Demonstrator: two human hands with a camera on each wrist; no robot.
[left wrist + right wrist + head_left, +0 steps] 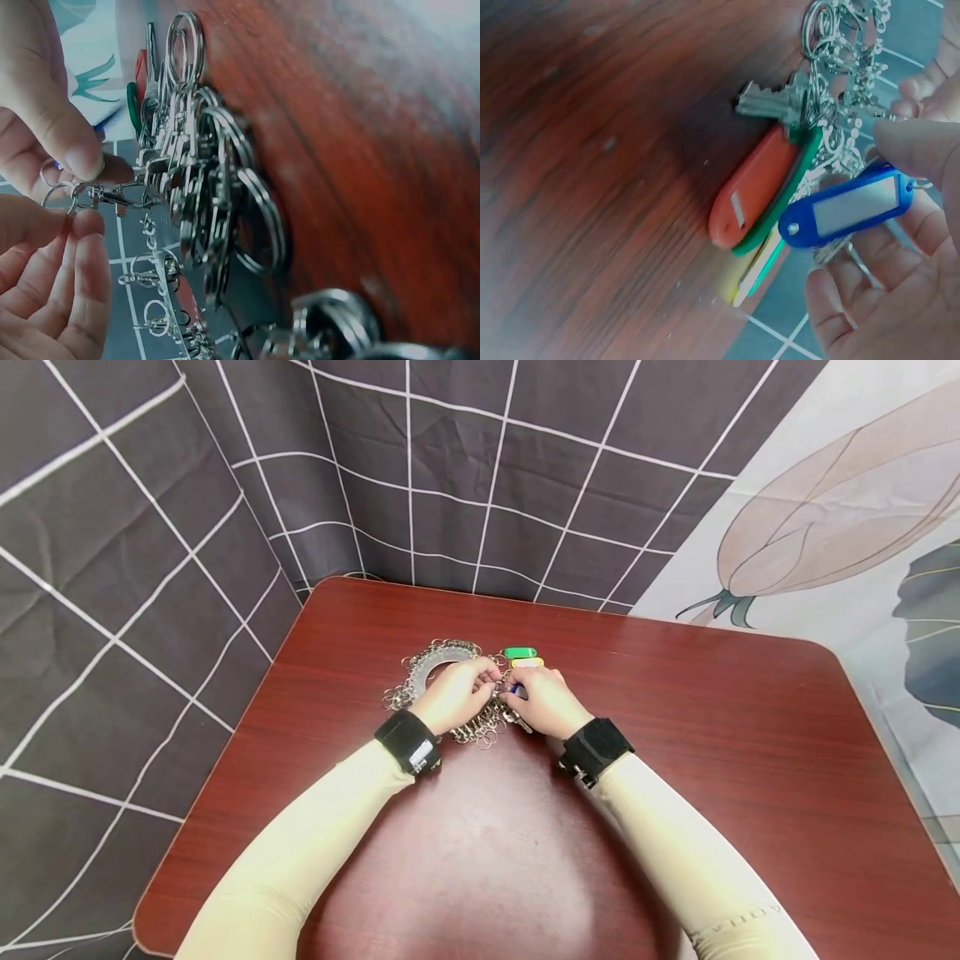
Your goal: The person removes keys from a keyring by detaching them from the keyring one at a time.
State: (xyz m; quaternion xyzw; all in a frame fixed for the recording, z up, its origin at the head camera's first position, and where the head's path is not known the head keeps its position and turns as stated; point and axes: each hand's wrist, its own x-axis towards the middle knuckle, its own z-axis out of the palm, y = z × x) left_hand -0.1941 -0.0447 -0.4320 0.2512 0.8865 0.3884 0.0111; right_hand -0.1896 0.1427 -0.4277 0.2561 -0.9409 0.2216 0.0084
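Observation:
In the head view a grey ring-shaped plate (420, 675) lies on the table, with metal clasps and split rings hanging around its edge. My left hand (453, 693) is over its right part; its thumb and fingers pinch a small key ring (73, 199) joined to a swivel clasp (111, 195). From the other side, my right hand (549, 700) meets it, thumb and fingers curled at the ring end of a blue key tag (855, 206). The tag has a white label and hangs in front of the fingers. Part of a key shows behind it.
Red (754, 187) and green key tags (520, 652), with a yellow tag (528, 663), lie just beyond my right hand. A silver key (765, 103) rests among the clasps. The reddish-brown table (720, 760) meets a dark gridded cloth (450, 468) behind.

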